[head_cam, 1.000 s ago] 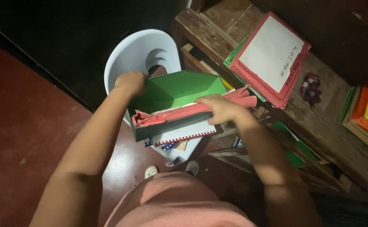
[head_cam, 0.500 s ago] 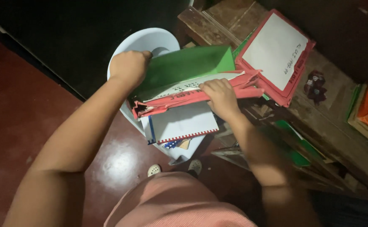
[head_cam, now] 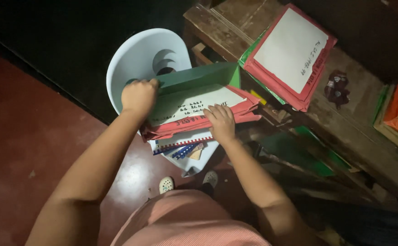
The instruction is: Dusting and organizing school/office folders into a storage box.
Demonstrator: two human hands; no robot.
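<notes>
Dim storeroom, worn wooden shelf [head_cam: 344, 118], stacked folders [head_cam: 290, 54]

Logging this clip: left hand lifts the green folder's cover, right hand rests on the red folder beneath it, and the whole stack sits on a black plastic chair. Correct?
One detail is off: the head view shows the chair is white, not black. The left hand does lift the green folder cover, and the right hand rests on the red folder beneath.

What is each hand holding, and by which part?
The left hand grips the green folder by its left edge; the right hand presses fingers on the red folders beneath.
</notes>
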